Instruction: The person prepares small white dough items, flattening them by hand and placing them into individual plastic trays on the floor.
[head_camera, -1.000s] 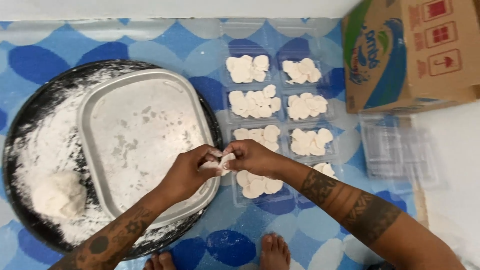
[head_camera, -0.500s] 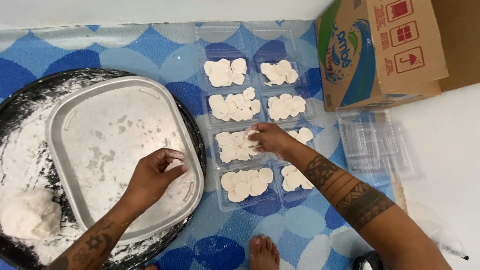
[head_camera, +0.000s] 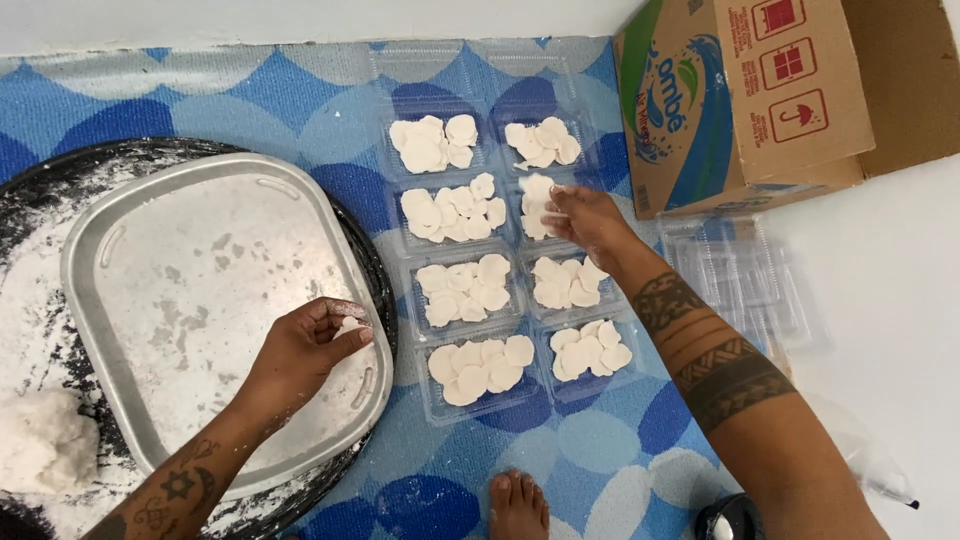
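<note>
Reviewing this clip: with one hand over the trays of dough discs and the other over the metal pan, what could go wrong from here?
The right hand presses on discs in a thin clear plastic tray; the light tray could shift or tip on the blue mat. The overlapping dough discs may stick together. The left hand pinches a small bit of dough over the floured metal pan; it could drop. A bare foot sits close to the nearest tray.

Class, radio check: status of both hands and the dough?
Left hand pinching small dough piece over metal tray. Right hand on discs in clear container. Nothing blocking.
</note>
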